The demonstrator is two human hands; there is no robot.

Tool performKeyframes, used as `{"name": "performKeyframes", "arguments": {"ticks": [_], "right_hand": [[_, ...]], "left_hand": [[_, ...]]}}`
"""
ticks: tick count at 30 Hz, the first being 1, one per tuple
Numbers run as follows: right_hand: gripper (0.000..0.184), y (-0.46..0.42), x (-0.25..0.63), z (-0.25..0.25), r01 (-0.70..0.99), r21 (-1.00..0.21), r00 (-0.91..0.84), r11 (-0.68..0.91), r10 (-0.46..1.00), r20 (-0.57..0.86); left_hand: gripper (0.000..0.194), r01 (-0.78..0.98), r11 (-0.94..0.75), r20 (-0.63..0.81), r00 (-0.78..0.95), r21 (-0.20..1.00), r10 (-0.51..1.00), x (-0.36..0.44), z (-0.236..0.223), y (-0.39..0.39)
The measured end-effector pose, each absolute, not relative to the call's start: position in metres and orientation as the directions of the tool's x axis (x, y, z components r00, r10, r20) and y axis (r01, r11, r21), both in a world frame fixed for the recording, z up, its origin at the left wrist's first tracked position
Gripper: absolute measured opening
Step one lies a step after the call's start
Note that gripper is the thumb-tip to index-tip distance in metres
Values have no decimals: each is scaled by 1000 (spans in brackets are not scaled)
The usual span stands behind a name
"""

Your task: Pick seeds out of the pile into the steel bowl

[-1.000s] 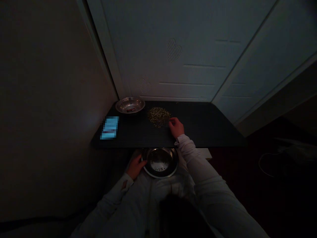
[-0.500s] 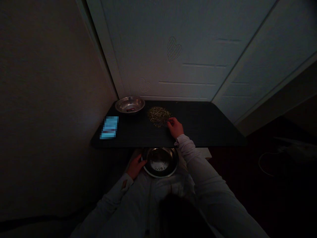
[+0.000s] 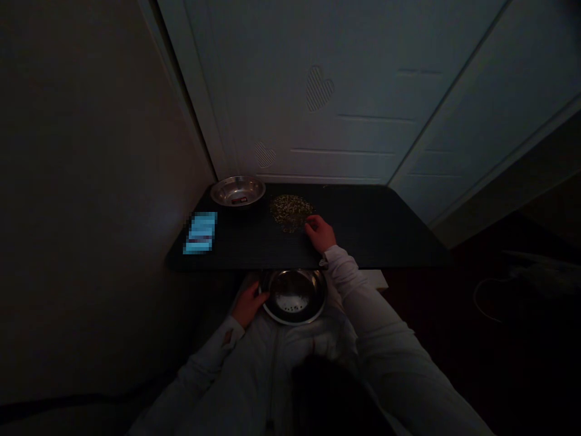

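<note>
On the dark table lies a flat, round pile of small mixed light and dark grains or seeds (image 3: 288, 209). My right hand (image 3: 320, 233) rests at the pile's right front edge, fingers curled together at the grains; whether a grain is between them is too small and dark to tell. In my lap, just under the table's front edge, sits a metal bowl (image 3: 295, 320) with a few small dark bits in it. My left hand (image 3: 249, 304) holds this bowl by its left rim, thumb over the edge.
Another metal bowl (image 3: 252, 192) with a label inside stands at the table's back left. In front of it a lit, blurred phone-like screen (image 3: 200, 232) lies on the dark table (image 3: 376, 236). A wall is close on the left, and a white panel (image 3: 281, 91) with heart patterns rises behind.
My right hand has shifted very slightly left at the edge of the pile. The left hand and bowl stay in place. The scene looks a little darker.
</note>
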State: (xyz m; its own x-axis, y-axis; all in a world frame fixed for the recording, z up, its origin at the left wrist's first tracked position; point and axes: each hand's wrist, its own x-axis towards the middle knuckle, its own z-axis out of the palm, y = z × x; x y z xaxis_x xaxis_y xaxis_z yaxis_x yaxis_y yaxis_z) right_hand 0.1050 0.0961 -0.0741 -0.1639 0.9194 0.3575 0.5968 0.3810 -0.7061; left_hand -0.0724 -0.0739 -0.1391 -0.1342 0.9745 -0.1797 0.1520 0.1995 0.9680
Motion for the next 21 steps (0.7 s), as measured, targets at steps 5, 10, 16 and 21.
{"name": "performKeyframes", "arguments": {"ticks": [5, 10, 16, 21], "right_hand": [[20, 95, 105, -73, 584, -712, -170, 390, 917, 362], [20, 94, 105, -72, 576, -718, -171, 391, 917, 362], [20, 94, 105, -72, 570, -716, -203, 403, 913, 353], [21, 95, 105, -73, 565, -717, -210, 408, 911, 354]], "left_hand": [[42, 162, 194, -171, -147, 967, 974, -74, -142, -73], [42, 168, 200, -179, -131, 965, 975, -74, -139, -74], [44, 159, 202, -184, -125, 966, 975, -72, -138, -74], [43, 172, 209, -186, -142, 963, 972, -73, -139, -74]]}}
